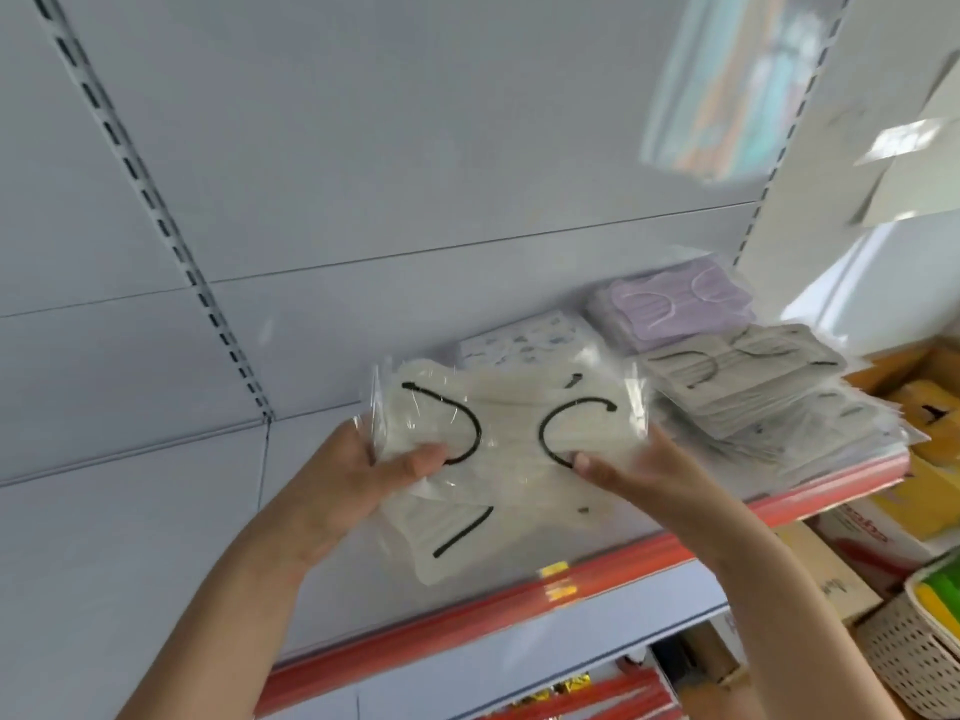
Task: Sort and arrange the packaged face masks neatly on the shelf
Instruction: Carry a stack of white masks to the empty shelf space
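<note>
left hand [363,475], right hand [639,472], both grip white mask pack [509,423]

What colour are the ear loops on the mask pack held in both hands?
Black, on a cream-white mask pack; clearest in the head view.

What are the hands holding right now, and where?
Both hands grip the cream mask packs: left hand at their left end, right hand at their right end.
</note>
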Available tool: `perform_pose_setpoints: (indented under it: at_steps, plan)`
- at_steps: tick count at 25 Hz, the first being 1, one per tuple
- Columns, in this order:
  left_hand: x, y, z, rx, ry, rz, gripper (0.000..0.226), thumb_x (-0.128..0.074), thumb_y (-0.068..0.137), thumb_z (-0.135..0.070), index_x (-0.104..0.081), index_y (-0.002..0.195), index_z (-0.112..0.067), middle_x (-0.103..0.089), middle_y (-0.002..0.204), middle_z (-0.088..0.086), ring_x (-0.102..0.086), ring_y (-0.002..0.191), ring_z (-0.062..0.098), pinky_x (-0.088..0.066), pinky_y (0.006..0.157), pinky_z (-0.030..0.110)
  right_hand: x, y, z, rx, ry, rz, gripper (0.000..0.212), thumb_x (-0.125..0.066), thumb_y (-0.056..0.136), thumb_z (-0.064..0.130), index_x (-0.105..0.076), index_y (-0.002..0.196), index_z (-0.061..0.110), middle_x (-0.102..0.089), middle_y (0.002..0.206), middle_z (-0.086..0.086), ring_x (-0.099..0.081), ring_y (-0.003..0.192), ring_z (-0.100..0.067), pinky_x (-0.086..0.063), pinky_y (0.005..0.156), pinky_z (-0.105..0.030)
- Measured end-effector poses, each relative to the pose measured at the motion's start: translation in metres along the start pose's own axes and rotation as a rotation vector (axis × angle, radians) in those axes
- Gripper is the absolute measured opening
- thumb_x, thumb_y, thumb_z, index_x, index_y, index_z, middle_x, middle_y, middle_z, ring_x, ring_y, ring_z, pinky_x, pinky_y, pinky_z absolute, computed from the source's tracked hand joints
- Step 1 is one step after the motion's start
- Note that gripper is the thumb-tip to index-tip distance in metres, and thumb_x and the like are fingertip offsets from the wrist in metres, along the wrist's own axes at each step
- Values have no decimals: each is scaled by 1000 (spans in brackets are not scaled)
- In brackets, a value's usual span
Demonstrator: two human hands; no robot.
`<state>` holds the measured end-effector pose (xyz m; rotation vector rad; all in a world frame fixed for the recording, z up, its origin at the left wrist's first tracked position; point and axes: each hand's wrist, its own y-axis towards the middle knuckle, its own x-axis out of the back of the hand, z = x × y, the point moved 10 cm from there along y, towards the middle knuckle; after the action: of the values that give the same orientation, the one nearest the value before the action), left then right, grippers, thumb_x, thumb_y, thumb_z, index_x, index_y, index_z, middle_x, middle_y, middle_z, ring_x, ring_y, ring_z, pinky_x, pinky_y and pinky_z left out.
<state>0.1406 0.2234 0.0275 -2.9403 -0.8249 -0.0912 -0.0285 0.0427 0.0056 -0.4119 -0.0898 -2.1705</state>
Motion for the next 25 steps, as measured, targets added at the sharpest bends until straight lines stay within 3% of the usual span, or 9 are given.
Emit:
perform_pose_setpoints:
  at_steps: [3,7,9,12,14,16,19,21,25]
  plan:
    - [24,-9,-15,-92,82,-26,24,-85,80,-23,-78,102,-16,-79,105,5,-75,98,21,-60,80,26,-22,4,23,111,134,72,76,-90,65,40,-56,130,16,-73,116,-1,-68,111,-15,-53,95,-30]
    - [45,-22,-14,-132,194,-51,35,-74,78,-15,-71,112,-13,-79,105,1,-75,100,17,-59,83,28,-37,2,15,143,74,49,57,-87,70,28,-64,121,19,-74,113,2,-69,108,-13,-52,100,-41]
    - [54,-29,-10,-116,177,-65,34,-75,77,-11,-69,110,-15,-80,101,-3,-75,96,12,-58,81,22,-45,-1,17,169,18,73,61,-90,67,37,-65,121,24,-72,117,1,-68,109,-12,-53,98,-37]
    - [63,-41,2,-73,309,-45,31,-80,78,-8,-74,97,-32,-77,91,-19,-70,88,-6,-50,78,9,-57,3,13,215,-98,80,75,-89,54,57,-55,121,55,-66,124,9,-63,116,-6,-49,99,-29]
    - [64,-49,19,-25,447,25,60,-86,73,-22,-63,124,-43,-69,120,-22,-62,109,-9,-47,94,15,-73,3,3,190,-101,150,90,-89,47,63,-43,125,67,-64,125,17,-60,116,0,-45,99,-19]
    - [65,-55,40,38,403,47,91,-87,68,-30,-42,145,-44,-58,137,-20,-62,104,-4,-46,98,16,-84,3,-5,180,-98,169,98,-89,44,65,-46,131,54,-68,119,13,-66,108,-4,-49,98,-25]
    - [76,-58,41,20,391,-122,80,-87,65,-39,-51,137,-45,-63,117,-33,-63,97,4,-44,104,21,-84,5,1,225,-137,74,59,-84,55,58,-71,107,34,-75,103,14,-69,101,-6,-51,97,-43]
    - [83,-59,25,-52,369,-236,65,-86,70,-32,-59,129,-41,-67,104,-23,-63,100,8,-45,104,27,-81,7,12,266,-141,43,51,-82,63,56,-73,105,30,-75,105,15,-67,106,-5,-50,98,-40]
    - [91,-56,35,-41,230,-168,94,-87,69,-23,-38,146,-47,-61,130,-27,-53,128,-2,-43,109,21,-80,9,5,195,-104,83,69,-89,62,46,-59,122,33,-70,113,19,-61,112,5,-46,97,-22]
